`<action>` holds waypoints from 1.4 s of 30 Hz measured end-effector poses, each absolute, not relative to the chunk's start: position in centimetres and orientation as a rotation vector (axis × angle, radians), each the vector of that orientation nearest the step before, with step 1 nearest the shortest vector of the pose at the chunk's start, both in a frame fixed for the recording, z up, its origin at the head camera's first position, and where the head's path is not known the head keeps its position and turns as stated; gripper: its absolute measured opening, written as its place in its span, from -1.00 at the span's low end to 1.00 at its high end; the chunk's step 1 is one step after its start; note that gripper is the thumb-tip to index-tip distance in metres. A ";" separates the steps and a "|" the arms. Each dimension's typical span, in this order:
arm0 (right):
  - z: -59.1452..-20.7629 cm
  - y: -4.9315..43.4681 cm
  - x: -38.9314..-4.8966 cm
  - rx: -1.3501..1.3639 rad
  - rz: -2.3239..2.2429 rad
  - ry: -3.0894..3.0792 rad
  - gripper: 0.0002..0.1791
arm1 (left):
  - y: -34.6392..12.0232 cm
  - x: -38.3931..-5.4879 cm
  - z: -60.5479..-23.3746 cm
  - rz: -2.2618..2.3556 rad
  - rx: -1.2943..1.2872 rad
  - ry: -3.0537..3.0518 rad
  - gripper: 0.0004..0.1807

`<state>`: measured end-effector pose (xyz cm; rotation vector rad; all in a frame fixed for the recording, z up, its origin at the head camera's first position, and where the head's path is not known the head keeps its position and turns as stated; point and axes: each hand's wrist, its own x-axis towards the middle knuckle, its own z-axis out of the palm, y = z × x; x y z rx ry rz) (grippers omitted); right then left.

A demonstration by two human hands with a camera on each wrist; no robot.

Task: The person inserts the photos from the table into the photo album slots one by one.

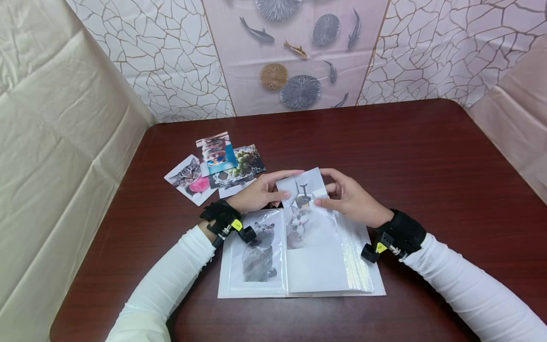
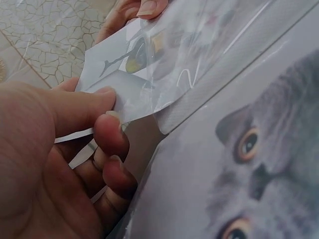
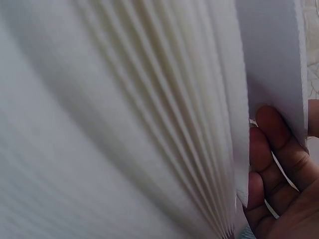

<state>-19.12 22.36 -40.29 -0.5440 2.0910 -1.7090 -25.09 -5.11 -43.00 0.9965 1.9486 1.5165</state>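
A photo album (image 1: 378, 282) lies spread on the table, with a grey cat picture (image 1: 259, 259) in its left page. On the right page, a photo print (image 1: 303, 183) of a kitten is partly inside a clear sleeve (image 1: 314, 270), its upper end sticking out above. My left hand (image 1: 261, 192) pinches the print's left edge, thumb in front, as the left wrist view shows. The right edge is held by my right hand (image 1: 352, 202), thumb on the front. In the right wrist view, fingers (image 3: 271, 129) curl behind the stacked album pages (image 3: 164, 99).
Several loose photos lie overlapped at the back left: a cat with a pink ball (image 1: 188, 178), a blue-toned picture (image 1: 216, 154) and a plant picture (image 1: 239, 166). The dark red table (image 1: 406, 152) meets patterned cloth (image 1: 299, 52) along its far edge.
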 end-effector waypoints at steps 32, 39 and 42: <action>-40.3 22.3 -19.2 -0.587 -1.693 2.128 -0.07 | -5.2 -25.2 -43.1 1.431 1.033 1.949 -0.37; -40.2 22.3 -19.1 -0.581 -1.705 2.120 -0.11 | -5.1 -25.2 -43.2 1.429 1.007 1.957 -0.37; -40.3 22.3 -19.1 -0.575 -1.702 2.125 -0.12 | -5.1 -25.1 -43.3 1.451 0.971 1.941 -0.38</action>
